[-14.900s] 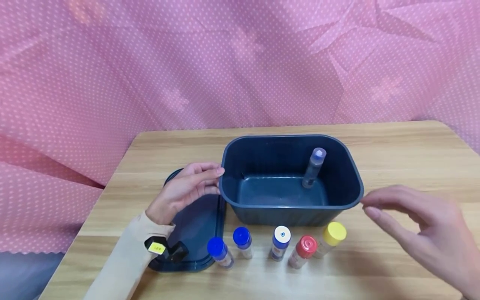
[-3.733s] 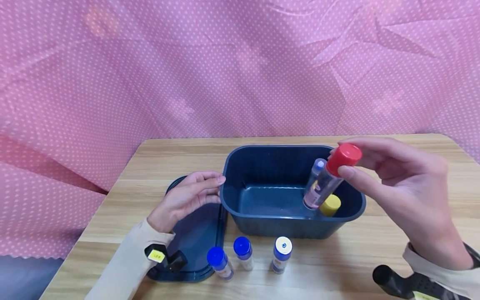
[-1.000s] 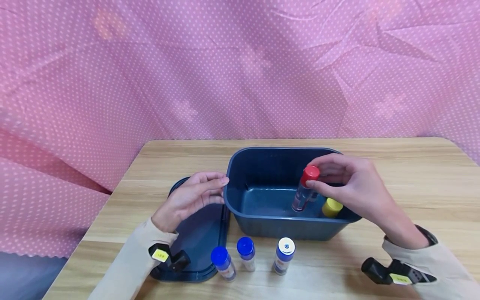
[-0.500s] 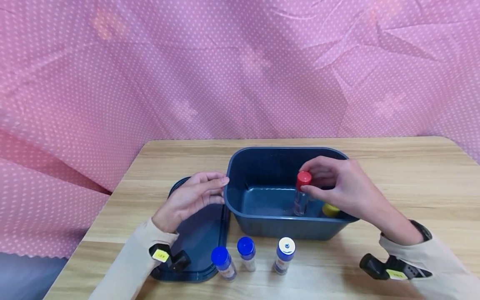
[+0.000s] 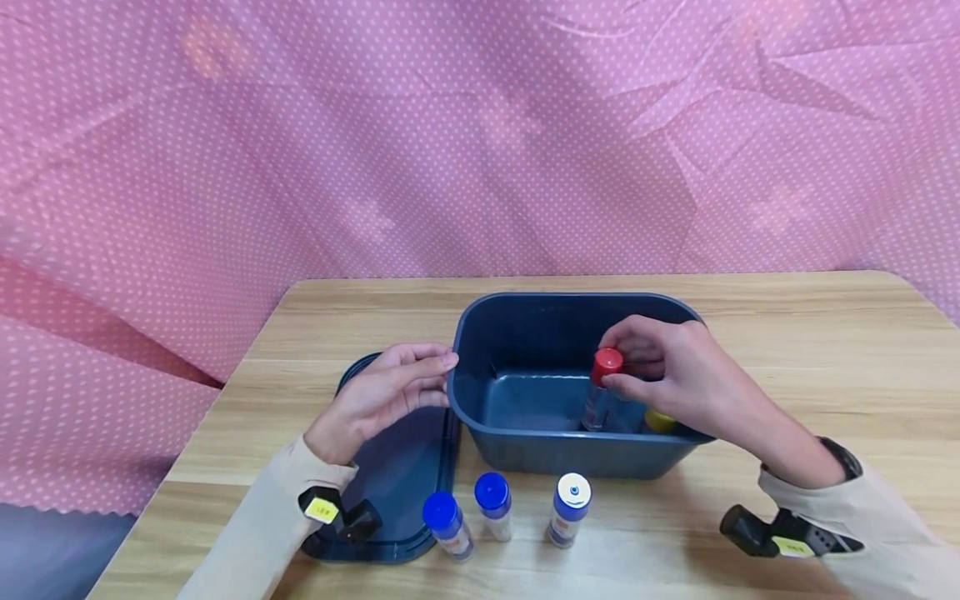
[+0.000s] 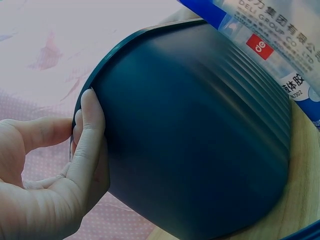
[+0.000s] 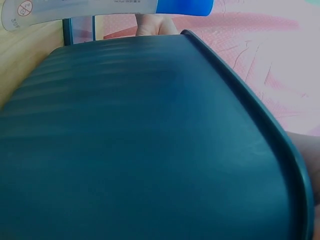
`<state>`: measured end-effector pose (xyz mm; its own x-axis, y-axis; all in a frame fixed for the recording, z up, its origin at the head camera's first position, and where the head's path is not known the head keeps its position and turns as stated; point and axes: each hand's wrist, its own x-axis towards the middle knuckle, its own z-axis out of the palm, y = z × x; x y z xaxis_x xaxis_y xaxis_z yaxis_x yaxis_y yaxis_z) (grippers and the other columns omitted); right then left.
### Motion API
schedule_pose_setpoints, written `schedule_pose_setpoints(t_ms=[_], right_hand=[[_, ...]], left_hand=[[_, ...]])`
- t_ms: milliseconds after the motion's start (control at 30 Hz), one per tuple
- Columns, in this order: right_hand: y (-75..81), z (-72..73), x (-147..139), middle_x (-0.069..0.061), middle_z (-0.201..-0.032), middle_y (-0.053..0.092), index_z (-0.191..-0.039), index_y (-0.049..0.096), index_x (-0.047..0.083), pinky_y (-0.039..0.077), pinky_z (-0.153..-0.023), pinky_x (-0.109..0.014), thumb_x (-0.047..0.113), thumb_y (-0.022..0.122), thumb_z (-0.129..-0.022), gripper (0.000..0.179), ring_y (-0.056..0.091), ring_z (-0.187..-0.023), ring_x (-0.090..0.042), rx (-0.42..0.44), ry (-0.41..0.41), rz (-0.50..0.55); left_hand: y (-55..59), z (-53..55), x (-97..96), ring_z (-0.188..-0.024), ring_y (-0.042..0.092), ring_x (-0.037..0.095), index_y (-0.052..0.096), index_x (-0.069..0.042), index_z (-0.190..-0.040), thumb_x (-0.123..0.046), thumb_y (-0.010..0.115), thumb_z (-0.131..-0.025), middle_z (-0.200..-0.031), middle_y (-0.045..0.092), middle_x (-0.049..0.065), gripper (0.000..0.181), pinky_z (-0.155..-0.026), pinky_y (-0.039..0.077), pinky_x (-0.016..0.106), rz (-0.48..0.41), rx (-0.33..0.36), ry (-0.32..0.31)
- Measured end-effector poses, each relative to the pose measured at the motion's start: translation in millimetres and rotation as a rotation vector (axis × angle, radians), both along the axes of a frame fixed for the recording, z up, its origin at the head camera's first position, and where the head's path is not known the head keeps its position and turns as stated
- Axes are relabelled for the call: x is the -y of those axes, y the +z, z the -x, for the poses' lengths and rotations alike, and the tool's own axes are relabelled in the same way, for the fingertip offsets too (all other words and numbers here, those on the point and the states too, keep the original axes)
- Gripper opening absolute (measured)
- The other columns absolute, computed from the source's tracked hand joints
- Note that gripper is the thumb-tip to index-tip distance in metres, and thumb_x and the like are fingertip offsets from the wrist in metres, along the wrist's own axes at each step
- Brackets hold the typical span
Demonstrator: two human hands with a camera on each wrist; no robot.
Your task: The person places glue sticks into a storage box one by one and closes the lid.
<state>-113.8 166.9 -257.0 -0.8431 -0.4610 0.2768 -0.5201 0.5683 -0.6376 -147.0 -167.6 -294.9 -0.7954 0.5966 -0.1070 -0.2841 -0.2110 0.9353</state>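
My left hand (image 5: 390,393) pinches the left rim of a dark blue plastic box (image 5: 570,457); the left wrist view shows thumb and fingers (image 6: 91,117) on either side of that rim. Inside the box's right half, my right hand (image 5: 678,375) holds a red-capped glue bottle (image 5: 606,363) by its cap, the bottle nearly upright and low in the box. A yellow-capped glue bottle (image 5: 660,422) stands beside it, partly covered by the right hand. The right wrist view shows mostly the box's outer wall (image 7: 125,135), with the fingers hidden.
Before the box stand two blue-capped glue bottles (image 5: 447,525) and a glue bottle with a white-topped blue cap (image 5: 568,510). The dark blue lid (image 5: 408,475) lies left of the box under my left forearm. A pink dotted cloth (image 5: 480,167) hangs behind the wooden table.
The yellow-capped and red-capped glue bottles have gone from the table into the box. Lately my right hand has shifted left and lowered the red-capped one. My left hand stays on the rim.
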Motion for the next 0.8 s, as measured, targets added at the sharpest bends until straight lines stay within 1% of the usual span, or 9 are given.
schedule_pose_setpoints(t_ms=[167,333,600,800], right_hand=[[1.3,1.6,-1.7,-0.004,-0.095,0.071,-0.104,0.063,0.005,0.058,-0.077,-0.034,0.001,0.078,-0.079,0.029,0.069,-0.086,-0.018,0.003,0.003,-0.021],[0.5,2.9,-2.3,-0.002,-0.094,0.071,-0.101,0.062,0.005,0.058,-0.077,-0.034,0.001,0.078,-0.079,0.027,0.069,-0.086,-0.017,0.011,0.024,-0.020],[-1.1,2.9,-1.4,-0.001,-0.093,0.070,-0.100,0.061,0.006,0.057,-0.079,-0.037,0.000,0.077,-0.079,0.027,0.069,-0.088,-0.017,-0.012,0.031,-0.078],[-0.8,2.9,-1.4,0.000,-0.093,0.070,-0.100,0.061,0.007,0.057,-0.079,-0.038,0.000,0.077,-0.080,0.027,0.069,-0.088,-0.017,-0.017,0.034,-0.098]], left_hand=[[2.3,0.5,-2.3,-0.079,0.067,0.014,0.064,-0.004,-0.103,-0.006,0.053,-0.099,-0.088,0.067,0.006,0.012,-0.079,0.057,0.028,0.006,0.013,0.008],[4.6,0.0,-3.4,-0.078,0.067,0.014,0.065,-0.005,-0.101,-0.004,0.051,-0.099,-0.089,0.068,0.006,0.014,-0.078,0.057,0.028,-0.004,0.024,0.007],[4.5,-0.8,-3.3,-0.079,0.067,0.014,0.064,-0.005,-0.103,-0.005,0.051,-0.099,-0.089,0.068,0.006,0.014,-0.078,0.057,0.028,-0.010,0.037,0.011],[5.1,-1.2,-3.2,-0.080,0.067,0.014,0.063,-0.004,-0.105,-0.004,0.050,-0.100,-0.089,0.068,0.006,0.014,-0.079,0.057,0.028,0.000,0.039,0.021]])
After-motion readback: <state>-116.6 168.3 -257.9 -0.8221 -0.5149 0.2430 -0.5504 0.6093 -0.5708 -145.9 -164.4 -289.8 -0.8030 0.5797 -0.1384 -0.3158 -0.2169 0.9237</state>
